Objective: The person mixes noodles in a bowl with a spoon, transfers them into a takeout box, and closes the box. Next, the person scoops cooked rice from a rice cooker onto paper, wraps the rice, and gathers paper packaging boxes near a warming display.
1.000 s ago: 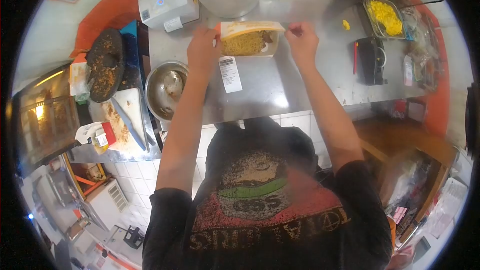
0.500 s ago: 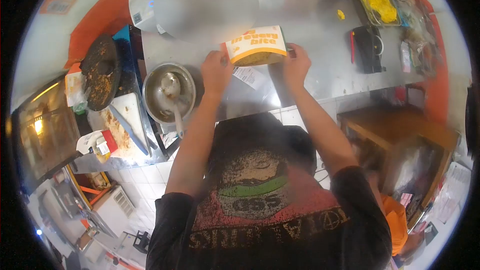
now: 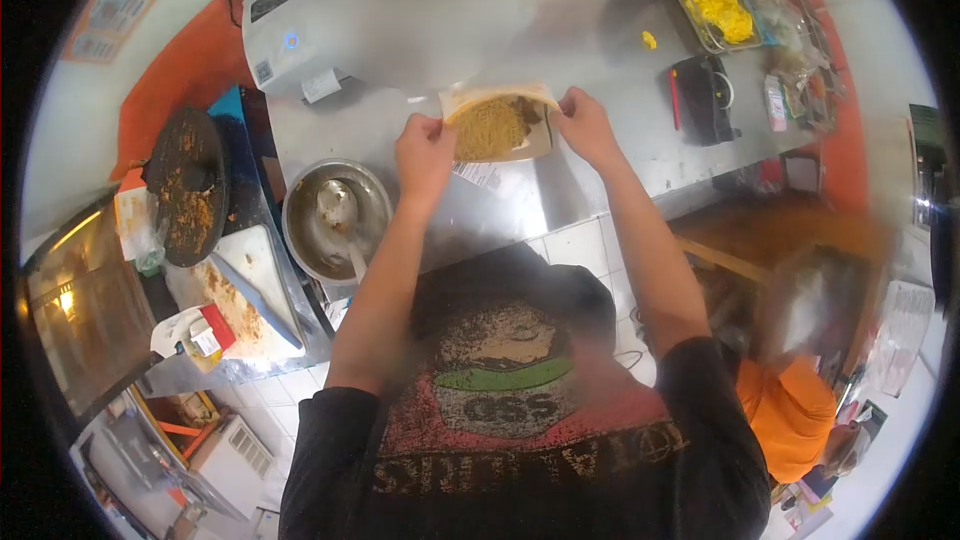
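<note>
A printed paper food box (image 3: 535, 148) is held up over the steel counter, its opening facing me. Golden, stringy-looking food (image 3: 488, 130) fills much of it, with a darker brown patch at the right. My left hand (image 3: 425, 155) pinches the box's left edge between thumb and fingers. At the opposite edge, my right hand (image 3: 587, 128) grips the right side the same way. Below the box, a printed paper slip (image 3: 482, 176) lies on the counter, partly covered.
Left of my arm sits a metal bowl (image 3: 337, 220) with a spoon (image 3: 338, 206). A knife (image 3: 258, 302) lies on a stained cutting board (image 3: 285, 325). A white printer-like machine (image 3: 290, 40) stands behind. Far right are a tray of yellow food (image 3: 720, 15) and a black case (image 3: 705, 100). Someone in orange (image 3: 790, 420) is lower right.
Both hands have tilted the box so its printed face turned away and the food inside came into view. The camera view has shifted slightly. More of the person in orange shows.
</note>
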Available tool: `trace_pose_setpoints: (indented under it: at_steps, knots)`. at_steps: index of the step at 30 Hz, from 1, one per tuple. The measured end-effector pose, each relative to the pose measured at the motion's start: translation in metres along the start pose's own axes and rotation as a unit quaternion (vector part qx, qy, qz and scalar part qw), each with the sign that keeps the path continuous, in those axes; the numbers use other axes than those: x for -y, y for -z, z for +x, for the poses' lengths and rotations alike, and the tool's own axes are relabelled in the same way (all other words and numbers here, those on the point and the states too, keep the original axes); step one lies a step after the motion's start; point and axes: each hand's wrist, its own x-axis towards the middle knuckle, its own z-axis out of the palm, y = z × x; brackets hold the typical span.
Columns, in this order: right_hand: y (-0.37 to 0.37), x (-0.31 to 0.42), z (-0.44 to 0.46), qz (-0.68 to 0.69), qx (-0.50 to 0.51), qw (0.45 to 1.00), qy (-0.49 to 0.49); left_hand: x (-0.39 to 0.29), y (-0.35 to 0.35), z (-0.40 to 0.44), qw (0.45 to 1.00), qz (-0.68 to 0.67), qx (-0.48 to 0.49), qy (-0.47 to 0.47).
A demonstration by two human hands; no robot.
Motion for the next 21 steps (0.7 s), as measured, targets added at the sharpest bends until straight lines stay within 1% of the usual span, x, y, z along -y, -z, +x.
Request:
trace_pose_setpoints:
  at_steps: [2, 3, 6, 8, 9, 11, 12, 14, 15, 17, 20, 21]
  knots:
    - [-0.010, -0.012, -0.001, 0.016, -0.019, 1.000, 0.018, 0.032, -0.009, 0.007, 0.998, -0.042, 0.009, -0.054]
    - [-0.013, -0.012, -0.002, 0.011, -0.027, 0.999, 0.016, 0.032, -0.010, 0.009, 0.995, -0.063, 0.014, -0.081]
    - [-0.025, -0.019, -0.009, 0.015, -0.049, 0.999, 0.017, 0.031, -0.009, 0.010, 0.989, -0.025, 0.011, -0.144]
    - [-0.033, -0.033, -0.010, 0.044, -0.066, 0.996, 0.034, 0.042, -0.012, 0.014, 0.991, -0.018, 0.027, -0.131]
    - [-0.031, -0.026, -0.013, 0.103, -0.072, 0.992, 0.019, 0.046, -0.013, 0.015, 0.992, -0.014, 0.034, -0.124]
    - [-0.029, -0.003, -0.027, 0.220, -0.081, 0.972, -0.009, 0.026, -0.004, 0.009, 0.983, 0.048, 0.036, -0.172]
    - [-0.029, -0.006, -0.029, 0.185, -0.052, 0.981, 0.027, 0.019, 0.000, 0.006, 0.977, 0.079, 0.036, -0.195]
    - [-0.029, -0.015, -0.035, 0.116, 0.007, 0.989, 0.096, 0.036, 0.002, 0.007, 0.952, 0.162, 0.066, -0.252]
    - [-0.027, -0.018, -0.040, 0.111, 0.029, 0.988, 0.102, 0.036, 0.006, 0.008, 0.935, 0.203, 0.080, -0.281]
    - [-0.021, -0.023, -0.047, 0.101, 0.073, 0.986, 0.115, 0.035, 0.016, 0.006, 0.937, 0.178, 0.146, -0.262]
    - [-0.015, -0.040, -0.041, 0.134, 0.107, 0.982, 0.080, 0.011, 0.032, 0.000, 0.941, 0.150, 0.215, -0.213]
    - [-0.012, -0.033, -0.041, 0.137, 0.107, 0.982, 0.079, 0.006, 0.034, -0.001, 0.943, 0.144, 0.233, -0.192]
